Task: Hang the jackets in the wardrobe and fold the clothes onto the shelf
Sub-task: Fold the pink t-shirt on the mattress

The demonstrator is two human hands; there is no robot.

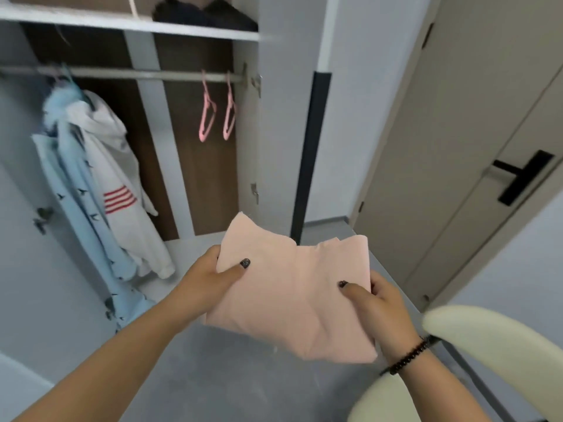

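A folded pale pink garment (292,293) is held in front of me above the grey floor. My left hand (207,278) grips its left edge, thumb on top. My right hand (380,306) grips its right edge, thumb on top as well. Ahead stands the open wardrobe with a metal rail (137,74). A light blue patterned jacket (79,208) and a white hooded jacket with red stripes (122,184) hang at the rail's left end. Two bare pink hangers (216,114) hang at its right end. Dark folded clothes (207,13) lie on the white shelf (122,24) above the rail.
A beige door with a black handle (524,178) stands to the right. A cream chair back (487,339) curves in at the lower right, close to my right forearm. The wardrobe's door hinges (255,83) show on its right wall.
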